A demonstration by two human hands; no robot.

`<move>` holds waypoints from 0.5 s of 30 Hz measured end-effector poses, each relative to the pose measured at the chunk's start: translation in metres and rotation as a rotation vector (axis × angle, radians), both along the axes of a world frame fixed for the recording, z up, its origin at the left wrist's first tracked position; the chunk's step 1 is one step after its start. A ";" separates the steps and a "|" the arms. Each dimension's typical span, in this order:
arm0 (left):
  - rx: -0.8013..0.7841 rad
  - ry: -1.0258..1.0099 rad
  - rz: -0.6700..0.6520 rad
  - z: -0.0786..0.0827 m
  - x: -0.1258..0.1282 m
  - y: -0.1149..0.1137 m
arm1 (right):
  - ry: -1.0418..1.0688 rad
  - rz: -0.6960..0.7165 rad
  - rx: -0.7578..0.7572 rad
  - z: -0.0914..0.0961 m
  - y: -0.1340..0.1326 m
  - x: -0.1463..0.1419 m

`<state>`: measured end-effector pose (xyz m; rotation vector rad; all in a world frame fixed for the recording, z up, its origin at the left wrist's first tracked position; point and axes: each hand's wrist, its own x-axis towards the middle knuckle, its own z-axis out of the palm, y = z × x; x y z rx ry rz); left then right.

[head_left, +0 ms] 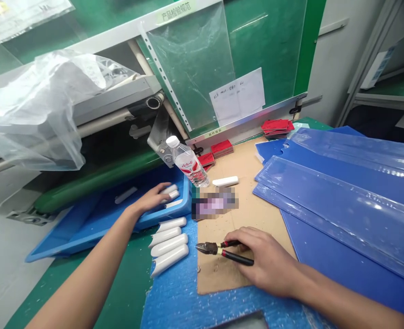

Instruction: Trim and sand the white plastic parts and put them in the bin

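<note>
The right hand (263,260), fingers curled firmly round the red-and-black handles of steel diagonal cutting pliers (207,248), rests them on a rough brown cardboard sheet (218,274), apparently padding the blue foam mat (184,301). The half-open left hand (150,198) lies on smooth white plastic tubes (170,192) in a blue plastic tray (164,220), any grip unclear; four slant-ended white tubes (169,246) sit ranked nearby, within easy reach

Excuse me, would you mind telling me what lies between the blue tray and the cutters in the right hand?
In the head view, four white moulded pieces lie in a row on blue foam, between the blue tray and the side cutters.
</note>
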<state>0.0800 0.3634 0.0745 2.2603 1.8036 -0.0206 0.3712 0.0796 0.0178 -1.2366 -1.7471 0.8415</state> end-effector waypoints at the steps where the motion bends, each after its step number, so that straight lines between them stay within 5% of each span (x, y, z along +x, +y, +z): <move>1: -0.020 0.000 -0.027 -0.003 0.009 0.000 | -0.004 0.002 0.001 0.000 0.000 0.000; 6: 0.068 0.000 0.066 -0.012 0.037 0.000 | -0.013 0.000 0.005 -0.003 -0.001 -0.001; 10: 0.320 -0.123 0.217 0.008 0.039 -0.015 | 0.031 -0.007 0.001 -0.005 0.000 0.000; 15: 0.596 -0.446 0.167 0.034 0.046 -0.102 | 0.112 -0.026 -0.004 -0.003 0.002 0.000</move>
